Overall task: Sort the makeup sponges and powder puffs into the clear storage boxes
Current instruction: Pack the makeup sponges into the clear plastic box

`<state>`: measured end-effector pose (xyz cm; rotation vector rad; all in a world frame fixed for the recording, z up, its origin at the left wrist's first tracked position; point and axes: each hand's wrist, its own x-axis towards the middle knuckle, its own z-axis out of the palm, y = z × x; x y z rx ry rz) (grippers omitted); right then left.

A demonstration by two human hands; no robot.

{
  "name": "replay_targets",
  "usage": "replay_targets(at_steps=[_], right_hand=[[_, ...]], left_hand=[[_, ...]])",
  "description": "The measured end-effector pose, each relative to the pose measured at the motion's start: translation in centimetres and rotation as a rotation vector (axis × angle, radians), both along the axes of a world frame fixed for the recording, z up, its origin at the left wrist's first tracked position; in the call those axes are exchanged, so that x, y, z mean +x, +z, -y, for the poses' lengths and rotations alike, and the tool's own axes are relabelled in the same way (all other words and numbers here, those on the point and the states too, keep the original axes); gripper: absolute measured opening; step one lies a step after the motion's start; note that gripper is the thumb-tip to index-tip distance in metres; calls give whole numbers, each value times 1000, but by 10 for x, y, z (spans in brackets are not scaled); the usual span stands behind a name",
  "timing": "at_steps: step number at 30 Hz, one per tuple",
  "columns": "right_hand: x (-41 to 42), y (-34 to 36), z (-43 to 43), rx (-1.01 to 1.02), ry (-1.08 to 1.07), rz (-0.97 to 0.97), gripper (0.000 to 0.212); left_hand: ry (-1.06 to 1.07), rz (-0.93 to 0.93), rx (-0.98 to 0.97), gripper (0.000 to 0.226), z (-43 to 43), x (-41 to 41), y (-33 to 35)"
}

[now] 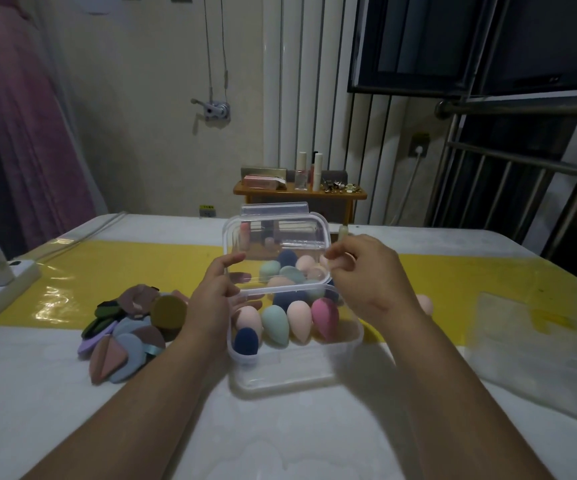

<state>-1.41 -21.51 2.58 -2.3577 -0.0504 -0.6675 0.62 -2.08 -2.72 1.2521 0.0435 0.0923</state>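
A dim room with a cream wall, a white ribbed radiator and a dark window at the upper right backs a white table (280, 427) crossed by a glossy yellow strip (124, 271) through the middle of the frame. At centre stands a clear rectangular plastic storage box (294, 372) filled with teardrop-shaped makeup sponges (275, 325) in peach, mint green, navy and pink, lying side by side along its near wall with more heaped behind. Above the box, the clear plastic lid (276, 251) is tilted up on edge, its face toward the camera. The left hand (212, 299) grips the lid's left edge, thumb over the front and fingers behind the plastic. The right hand (366, 271) pinches the lid's right corner between thumb and fingertips. In the left centre of the frame, well apart from the box, lies a loose pile of flat powder puffs (131, 327) in lilac, grey-blue, brown, olive and mustard. One peach sponge (425, 304) peeks out just right of the right wrist. A small wooden shelf (299, 195) with bottles stands against the radiator behind the table.
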Motion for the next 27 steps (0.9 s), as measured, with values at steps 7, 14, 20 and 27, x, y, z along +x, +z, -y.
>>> replay_targets(at_steps=[7, 14, 20, 27], right_hand=[[-5, -14, -27, 216, 374, -161, 32], [-14, -9, -31, 102, 478, -354, 20], [-16, -9, -37, 8, 469, -383, 19], [-16, -14, -42, -152, 459, -454, 19]], left_hand=[[-6, 20, 38, 54, -1, 2, -3], [-17, 20, 19, 54, -4, 4, -4], [-32, 33, 15, 54, -2, 3, -4], [-12, 42, 39, 55, -3, 6, -6]])
